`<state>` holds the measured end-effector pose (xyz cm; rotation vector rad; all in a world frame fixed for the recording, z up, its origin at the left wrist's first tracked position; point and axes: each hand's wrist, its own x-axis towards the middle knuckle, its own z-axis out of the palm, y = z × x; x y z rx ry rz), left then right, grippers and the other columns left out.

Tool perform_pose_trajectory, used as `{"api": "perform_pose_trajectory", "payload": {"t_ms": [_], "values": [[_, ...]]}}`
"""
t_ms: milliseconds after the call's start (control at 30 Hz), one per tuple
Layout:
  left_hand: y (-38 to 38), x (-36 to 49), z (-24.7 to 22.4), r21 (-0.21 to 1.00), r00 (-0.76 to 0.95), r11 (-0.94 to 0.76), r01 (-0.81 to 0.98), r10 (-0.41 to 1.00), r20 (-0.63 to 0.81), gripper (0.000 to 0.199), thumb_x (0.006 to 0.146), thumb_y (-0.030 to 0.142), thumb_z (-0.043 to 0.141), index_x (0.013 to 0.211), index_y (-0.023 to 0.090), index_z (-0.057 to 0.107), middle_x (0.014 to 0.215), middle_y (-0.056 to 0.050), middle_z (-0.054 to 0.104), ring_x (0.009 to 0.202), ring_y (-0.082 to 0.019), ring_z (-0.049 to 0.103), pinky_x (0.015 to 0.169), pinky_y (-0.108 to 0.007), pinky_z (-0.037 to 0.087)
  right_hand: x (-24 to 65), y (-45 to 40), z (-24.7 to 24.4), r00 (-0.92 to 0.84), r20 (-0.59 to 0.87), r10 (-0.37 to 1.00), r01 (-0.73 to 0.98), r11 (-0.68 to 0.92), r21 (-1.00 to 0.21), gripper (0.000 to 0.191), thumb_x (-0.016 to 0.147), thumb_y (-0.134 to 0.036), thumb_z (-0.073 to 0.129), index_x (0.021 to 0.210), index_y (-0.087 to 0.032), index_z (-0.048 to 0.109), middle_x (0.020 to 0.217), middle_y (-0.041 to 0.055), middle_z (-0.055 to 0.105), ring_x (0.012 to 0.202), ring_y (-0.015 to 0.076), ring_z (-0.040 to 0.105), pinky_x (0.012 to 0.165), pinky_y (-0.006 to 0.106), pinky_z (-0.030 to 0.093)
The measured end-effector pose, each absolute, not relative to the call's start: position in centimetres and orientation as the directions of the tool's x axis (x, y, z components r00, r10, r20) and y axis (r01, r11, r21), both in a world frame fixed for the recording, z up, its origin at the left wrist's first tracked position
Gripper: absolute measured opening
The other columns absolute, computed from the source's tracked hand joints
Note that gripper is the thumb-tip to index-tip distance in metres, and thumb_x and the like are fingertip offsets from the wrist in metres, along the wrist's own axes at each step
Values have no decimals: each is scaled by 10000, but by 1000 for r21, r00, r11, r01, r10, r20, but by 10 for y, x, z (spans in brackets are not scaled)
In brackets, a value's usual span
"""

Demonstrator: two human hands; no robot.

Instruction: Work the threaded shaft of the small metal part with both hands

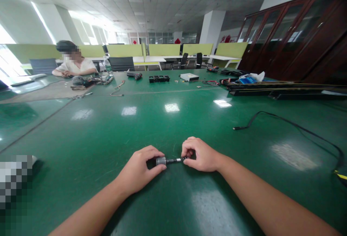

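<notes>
The glossy green counter [146, 129] stretches broadly before me, a black cable [241, 128] curling over its right side. Toward the far edge lie a drill-like tool [135, 75], a black slotted piece [159, 79] and a flat silvery box [189, 77].

1 head-worn camera looks forward and down at the left hand [141, 169] and right hand [200, 155], fairly near.

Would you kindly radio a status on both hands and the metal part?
Left hand gripping metal cylinder; right hand pinching dark spiral piece at shaft's tip. Black cable lies aside; nothing in the way.
</notes>
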<state>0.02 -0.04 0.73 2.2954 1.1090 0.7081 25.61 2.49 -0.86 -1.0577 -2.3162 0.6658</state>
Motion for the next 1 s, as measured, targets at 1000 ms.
{"api": "perform_pose_trajectory", "payload": {"t_ms": [1000], "values": [[2, 0, 9, 632, 523, -535, 561, 821, 230, 152, 843, 260, 679, 985, 217, 707, 943, -35, 700, 875, -191, 641, 802, -301, 497, 223, 10, -17, -466, 292, 835, 364, 482, -797, 613, 753, -49, 600, 1325, -246, 506, 952, 3, 655, 828, 127, 655, 843, 291, 524]]}}
